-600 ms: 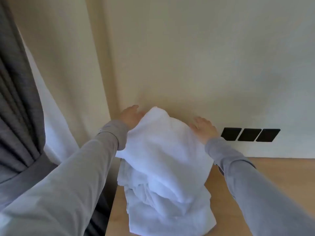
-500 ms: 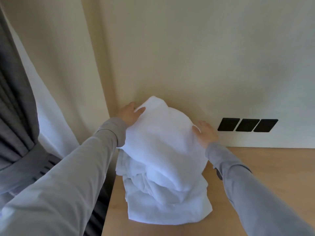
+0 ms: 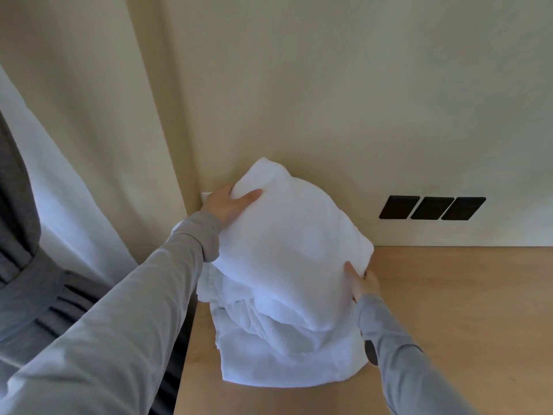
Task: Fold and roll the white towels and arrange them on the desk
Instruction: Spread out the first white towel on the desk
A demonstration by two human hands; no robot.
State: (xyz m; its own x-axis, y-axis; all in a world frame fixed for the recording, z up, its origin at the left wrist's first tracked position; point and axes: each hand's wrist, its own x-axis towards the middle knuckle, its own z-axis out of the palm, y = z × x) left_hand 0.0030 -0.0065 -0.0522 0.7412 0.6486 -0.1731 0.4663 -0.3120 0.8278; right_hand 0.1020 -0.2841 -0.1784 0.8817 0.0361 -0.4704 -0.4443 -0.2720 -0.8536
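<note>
We grasp the top white towel (image 3: 287,250) with left hand (image 3: 229,202) and right hand (image 3: 363,283), lifting it off the pile (image 3: 284,354); next, we judge, spread it flat on the table (image 3: 463,310).

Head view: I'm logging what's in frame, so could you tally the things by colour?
White: 1, the pile of towels; how many towels are in it cannot be told.
Black: 3, the wall plates.
Wood-coloured: 1, the desk.
Grey: 1, the curtain.
Total: 6. The left hand and right hand grip the top towel.
</note>
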